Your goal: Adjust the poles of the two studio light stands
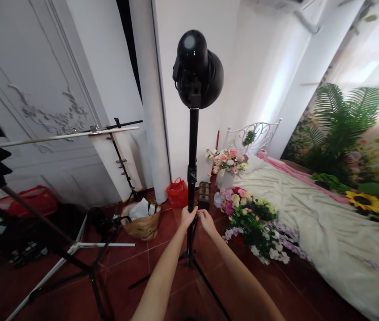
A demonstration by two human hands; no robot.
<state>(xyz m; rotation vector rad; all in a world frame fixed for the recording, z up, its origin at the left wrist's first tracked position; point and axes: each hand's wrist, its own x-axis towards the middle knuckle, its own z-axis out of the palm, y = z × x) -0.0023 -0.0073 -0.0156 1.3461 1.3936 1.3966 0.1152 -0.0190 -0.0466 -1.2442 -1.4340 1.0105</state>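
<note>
A black light stand [192, 191] rises upright in front of me, with a round black lamp head [197, 71] at its top. My left hand [188, 218] is wrapped around the pole of the stand, below a clamp collar [192, 174]. Beside it on the right, my right hand [206, 220] is closed, its fingertips pinched together against the pole. Whatever those fingertips grip is hidden. The stand's legs [206, 281] spread over the red tiled floor [162, 261].
Bunches of artificial flowers [239, 200] stand close on the right, along a bed with a cream cover [310, 214]. Behind the pole are a red bag [177, 194] and a small chest [204, 191]. Leftward stand a woven basket [144, 227] and other stands with spread legs [78, 258].
</note>
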